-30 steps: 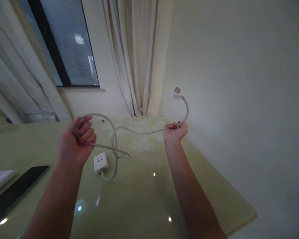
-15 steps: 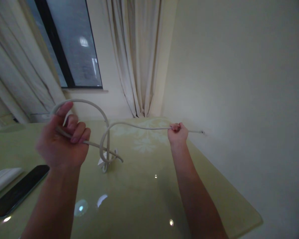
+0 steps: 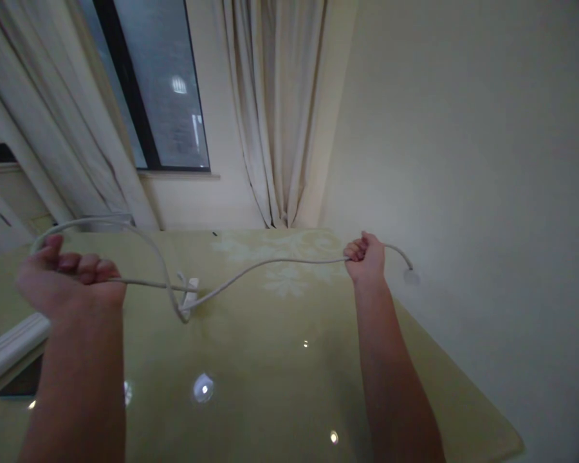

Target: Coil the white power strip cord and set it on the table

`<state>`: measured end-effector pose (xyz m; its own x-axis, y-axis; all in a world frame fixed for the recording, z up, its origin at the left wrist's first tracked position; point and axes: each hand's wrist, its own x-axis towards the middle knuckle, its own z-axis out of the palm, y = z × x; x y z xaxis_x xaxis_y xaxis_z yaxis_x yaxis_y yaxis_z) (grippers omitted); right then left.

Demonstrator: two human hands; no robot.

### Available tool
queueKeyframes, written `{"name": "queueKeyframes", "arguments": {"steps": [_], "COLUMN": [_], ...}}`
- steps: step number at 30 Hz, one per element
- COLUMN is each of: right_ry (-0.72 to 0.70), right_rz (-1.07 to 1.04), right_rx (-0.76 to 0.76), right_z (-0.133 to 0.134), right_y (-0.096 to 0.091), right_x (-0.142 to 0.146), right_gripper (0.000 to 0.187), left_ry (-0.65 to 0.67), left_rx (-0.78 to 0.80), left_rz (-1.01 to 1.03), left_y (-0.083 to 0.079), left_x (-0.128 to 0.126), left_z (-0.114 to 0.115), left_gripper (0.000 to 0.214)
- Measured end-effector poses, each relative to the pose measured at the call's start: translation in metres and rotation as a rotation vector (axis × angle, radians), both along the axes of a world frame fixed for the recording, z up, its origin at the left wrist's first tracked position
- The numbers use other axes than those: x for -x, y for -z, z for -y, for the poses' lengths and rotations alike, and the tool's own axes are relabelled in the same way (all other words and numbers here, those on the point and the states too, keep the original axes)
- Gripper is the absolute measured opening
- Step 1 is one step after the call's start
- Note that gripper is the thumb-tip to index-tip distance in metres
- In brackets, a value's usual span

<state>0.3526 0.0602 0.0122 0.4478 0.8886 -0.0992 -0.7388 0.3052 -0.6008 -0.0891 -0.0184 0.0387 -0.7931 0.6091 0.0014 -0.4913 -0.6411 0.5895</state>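
Note:
A whitish cable [image 3: 277,260] runs across in front of me between both hands. My left hand [image 3: 72,283] is closed round it at the left, and a loop of the cable arches above the fingers. My right hand [image 3: 367,257] grips it near the wall side, and a short end sticks out to the right, curving downward. Between the hands the cable crosses itself in a bend over the table. Just behind that crossing is a small white block [image 3: 191,292], partly hidden by the cable; I cannot make out exactly what it is.
The glossy, pale green table [image 3: 260,360] has a leaf pattern and light reflections. A white long object [image 3: 14,347] and a dark flat device [image 3: 24,379] lie at the left, partly behind my forearm. A wall [image 3: 463,193] borders the right; curtains [image 3: 280,116] hang beyond.
My left hand has moved left and slightly down, drawing the cable with it. The cable's crossing has tightened to a narrower bend. My right hand has shifted slightly right, its free end now curving down.

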Motion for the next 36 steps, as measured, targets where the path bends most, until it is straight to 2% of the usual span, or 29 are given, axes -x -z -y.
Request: {"name": "queueKeyframes", "arguments": {"steps": [4, 6, 8, 10, 12, 13, 16, 20, 25, 28, 30, 33, 36], "right_ry": [-0.392, -0.473, -0.387, -0.187, -0.035, -0.011, -0.059, -0.139, -0.262, -0.281, -0.299, -0.335, -0.458], "right_rz": [0.347, 0.586, 0.878, 1.201, 1.453, 1.530, 1.652, 1.878, 2.038, 2.044, 2.052, 2.072, 1.971], "right_rx": [-0.003, 0.001, -0.002, -0.031, -0.084, -0.109, -0.138, -0.026, 0.188, 0.281, 0.312, 0.266, 0.047], "right_z": [0.003, 0.005, 0.006, 0.006, 0.006, 0.006, 0.008, 0.006, -0.006, -0.011, -0.011, -0.006, 0.010], "right_y": [0.002, 0.006, 0.011, 0.016, 0.021, 0.024, 0.034, 0.053, 0.084, 0.096, 0.097, 0.087, 0.067], "right_x": [0.024, 0.036, 0.048, 0.061, 0.074, 0.081, 0.099, 0.111, 0.103, 0.092, 0.087, 0.091, 0.116], "right_gripper": [0.035, 0.034, 0.031, 0.024, 0.018, 0.017, 0.019, 0.026, 0.029, 0.029, 0.024, 0.017, 0.033], "left_ry": [0.135, 0.152, 0.156, 0.183, 0.232, 0.249, 0.248, 0.296, 0.308, 0.341, 0.382, 0.479, 0.635], "left_rx": [-0.059, -0.084, -0.126, -0.178, -0.219, -0.235, -0.295, -0.360, -0.388, -0.319, -0.243, -0.176, -0.191], "left_rz": [-0.257, -0.401, -0.522, -0.599, -0.615, -0.597, -0.480, -0.443, -0.597, -0.716, -0.824, -0.974, -1.006], "left_y": [-0.009, -0.011, -0.011, -0.010, -0.013, -0.016, -0.027, -0.037, -0.026, -0.015, -0.010, -0.005, -0.002], "left_x": [-0.034, -0.052, -0.067, -0.077, -0.084, -0.086, -0.089, -0.087, -0.087, -0.086, -0.085, -0.088, -0.099], "left_z": [-0.001, -0.001, 0.000, 0.004, 0.009, 0.013, 0.023, 0.029, 0.019, 0.011, 0.009, 0.009, 0.013], "left_gripper": [0.022, 0.021, 0.018, 0.019, 0.021, 0.022, 0.025, 0.038, 0.047, 0.054, 0.055, 0.059, 0.066]}}
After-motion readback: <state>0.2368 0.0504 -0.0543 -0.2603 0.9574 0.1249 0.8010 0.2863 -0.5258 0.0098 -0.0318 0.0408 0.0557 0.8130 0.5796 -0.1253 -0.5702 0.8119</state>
